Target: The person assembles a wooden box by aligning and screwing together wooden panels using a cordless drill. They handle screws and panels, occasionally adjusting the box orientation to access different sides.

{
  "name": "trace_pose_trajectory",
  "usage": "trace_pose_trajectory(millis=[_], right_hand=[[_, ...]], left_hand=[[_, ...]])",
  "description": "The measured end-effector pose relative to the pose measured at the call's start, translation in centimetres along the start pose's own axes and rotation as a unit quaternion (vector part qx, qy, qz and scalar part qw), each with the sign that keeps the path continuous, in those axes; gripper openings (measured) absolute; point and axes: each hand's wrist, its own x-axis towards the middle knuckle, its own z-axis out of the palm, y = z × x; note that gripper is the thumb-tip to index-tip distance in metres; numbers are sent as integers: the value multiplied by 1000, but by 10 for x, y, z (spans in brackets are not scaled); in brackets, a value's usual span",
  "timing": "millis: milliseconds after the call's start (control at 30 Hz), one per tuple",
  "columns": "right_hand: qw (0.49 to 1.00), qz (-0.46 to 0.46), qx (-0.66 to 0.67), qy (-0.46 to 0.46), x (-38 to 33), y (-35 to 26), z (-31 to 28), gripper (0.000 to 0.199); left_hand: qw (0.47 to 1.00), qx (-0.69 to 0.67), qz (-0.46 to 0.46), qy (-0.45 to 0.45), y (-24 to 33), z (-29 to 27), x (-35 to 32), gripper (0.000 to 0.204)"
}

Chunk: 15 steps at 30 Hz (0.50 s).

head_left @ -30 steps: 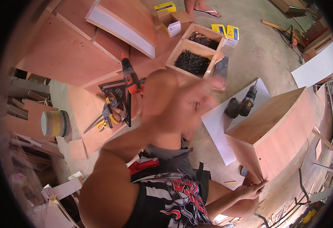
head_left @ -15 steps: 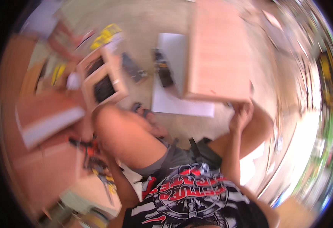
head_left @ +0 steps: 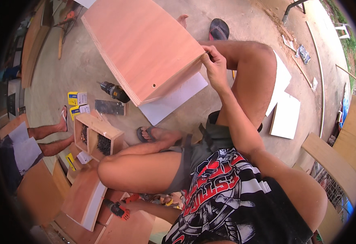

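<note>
A large pinkish plywood box stands tilted in front of me, with a small dark hole near its close corner. My right hand grips the box's right corner, fingers curled over the edge. Low on the left, beside my thigh, my left hand is closed on a red-and-black cordless drill; part of its grip is hidden. Under the box lies a white sheet. A second, dark drill rests at the box's left side.
A divided wooden tray of dark screws stands by my knee. Yellow-and-white small boxes and a dark flat plate lie beyond. Another person's legs are at the left. White boards lie right; a loose sandal lies ahead.
My view has swung to the right, so the box now slants toward the upper left. The left hand stays with the red-and-black drill, and the right hand stays at the box's corner.
</note>
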Motion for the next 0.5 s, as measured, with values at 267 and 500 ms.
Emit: trace_pose_trajectory(millis=[267,500], right_hand=[[999,-21,20,-39,10,2,-2,28],[992,-13,103,-69,14,3,-6,31]], left_hand=[[941,69,247,-219,210,84,17,44],[801,75,219,-552,318,203,45,35]])
